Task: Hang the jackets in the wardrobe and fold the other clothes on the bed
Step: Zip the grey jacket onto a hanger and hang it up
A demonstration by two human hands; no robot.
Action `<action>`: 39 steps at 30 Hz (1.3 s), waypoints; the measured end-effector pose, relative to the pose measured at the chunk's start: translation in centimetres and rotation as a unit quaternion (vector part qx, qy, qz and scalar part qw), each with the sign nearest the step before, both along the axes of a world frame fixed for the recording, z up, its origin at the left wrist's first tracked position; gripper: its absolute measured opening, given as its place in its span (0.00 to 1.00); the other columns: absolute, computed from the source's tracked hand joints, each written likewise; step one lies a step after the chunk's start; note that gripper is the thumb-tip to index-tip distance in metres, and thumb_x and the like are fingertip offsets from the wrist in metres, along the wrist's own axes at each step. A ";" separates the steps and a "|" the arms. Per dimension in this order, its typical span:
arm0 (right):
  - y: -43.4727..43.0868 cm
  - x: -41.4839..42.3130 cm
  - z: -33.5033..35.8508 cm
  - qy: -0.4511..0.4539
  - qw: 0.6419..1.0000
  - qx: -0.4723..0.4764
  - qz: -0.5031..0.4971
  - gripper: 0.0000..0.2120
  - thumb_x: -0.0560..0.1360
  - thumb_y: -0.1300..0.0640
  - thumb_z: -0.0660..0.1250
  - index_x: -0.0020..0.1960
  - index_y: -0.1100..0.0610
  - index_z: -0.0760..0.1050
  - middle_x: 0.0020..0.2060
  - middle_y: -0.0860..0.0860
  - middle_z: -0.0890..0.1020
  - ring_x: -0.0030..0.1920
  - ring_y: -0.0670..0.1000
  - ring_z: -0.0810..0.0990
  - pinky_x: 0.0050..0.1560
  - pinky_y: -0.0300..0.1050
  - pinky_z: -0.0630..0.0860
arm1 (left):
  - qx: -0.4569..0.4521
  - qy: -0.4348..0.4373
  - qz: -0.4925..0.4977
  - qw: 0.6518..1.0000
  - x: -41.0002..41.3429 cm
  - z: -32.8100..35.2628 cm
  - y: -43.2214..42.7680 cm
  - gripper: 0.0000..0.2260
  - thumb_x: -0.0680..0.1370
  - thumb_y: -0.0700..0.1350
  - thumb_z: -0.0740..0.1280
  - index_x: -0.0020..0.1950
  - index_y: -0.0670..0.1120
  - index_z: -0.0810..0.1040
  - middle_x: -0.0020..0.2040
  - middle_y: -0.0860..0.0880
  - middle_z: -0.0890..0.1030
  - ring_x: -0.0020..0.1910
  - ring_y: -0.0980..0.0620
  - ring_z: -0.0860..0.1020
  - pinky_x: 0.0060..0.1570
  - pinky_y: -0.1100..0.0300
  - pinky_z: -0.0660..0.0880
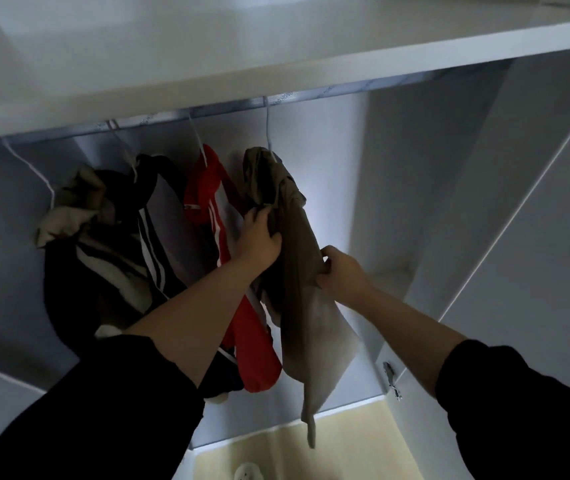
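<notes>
An olive-brown jacket point(297, 306) hangs from a white hanger point(269, 133) on the wardrobe rail point(311, 93). My left hand point(259, 237) grips its fabric near the collar. My right hand point(340, 270) pinches its right edge lower down. To the left hang a red jacket with white stripes point(207, 188) and a black jacket with white stripes point(131, 244), each on its own white hanger. A beige garment point(69, 216) hangs furthest left.
A white shelf point(276, 57) runs above the rail. The wardrobe's right side panel point(467, 202) and an open door with a metal hinge point(390, 379) stand to the right. Yellowish floor point(345, 452) shows below.
</notes>
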State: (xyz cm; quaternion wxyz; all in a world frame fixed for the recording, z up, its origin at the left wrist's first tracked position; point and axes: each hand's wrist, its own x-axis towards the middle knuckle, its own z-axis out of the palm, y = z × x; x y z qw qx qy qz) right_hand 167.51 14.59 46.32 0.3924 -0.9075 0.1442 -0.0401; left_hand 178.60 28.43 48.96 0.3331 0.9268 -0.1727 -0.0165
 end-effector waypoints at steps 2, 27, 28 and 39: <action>-0.7 -1.1 -0.7 -0.018 0.998 0.054 -0.021 0.09 0.71 0.55 0.69 0.50 0.50 0.73 0.33 0.43 0.78 0.36 0.44 0.77 0.33 0.34 0.68 | -0.030 -0.003 0.004 1.000 -2.0 0.1 -0.6 0.24 0.79 0.41 0.63 0.74 0.46 0.62 0.74 0.46 0.61 0.69 0.44 0.67 0.67 0.54 0.66; -2.2 -52.6 7.5 -0.061 0.910 -0.342 -0.227 0.24 0.71 0.67 0.64 0.67 0.65 0.70 0.69 0.62 0.69 0.69 0.62 0.66 0.70 0.52 0.61 | 0.041 -0.287 -0.373 0.881 -48.0 2.3 -3.1 0.30 0.75 0.48 0.64 0.75 0.42 0.63 0.76 0.40 0.59 0.75 0.41 0.58 0.70 0.42 0.59; -2.2 -56.0 7.6 -0.039 0.901 -0.357 -0.244 0.24 0.72 0.66 0.63 0.68 0.64 0.69 0.70 0.62 0.68 0.70 0.62 0.64 0.71 0.53 0.59 | 0.042 -0.283 -0.395 0.873 -50.7 2.1 -3.9 0.30 0.76 0.49 0.63 0.76 0.43 0.61 0.77 0.41 0.58 0.76 0.42 0.55 0.71 0.42 0.57; -2.6 -93.6 7.5 0.075 0.787 -0.383 -0.478 0.22 0.79 0.54 0.57 0.71 0.61 0.64 0.73 0.59 0.64 0.74 0.58 0.58 0.74 0.59 0.52 | 0.011 -0.340 -0.615 0.712 -85.1 3.5 -15.2 0.30 0.78 0.53 0.61 0.77 0.46 0.57 0.78 0.42 0.54 0.76 0.43 0.53 0.71 0.42 0.56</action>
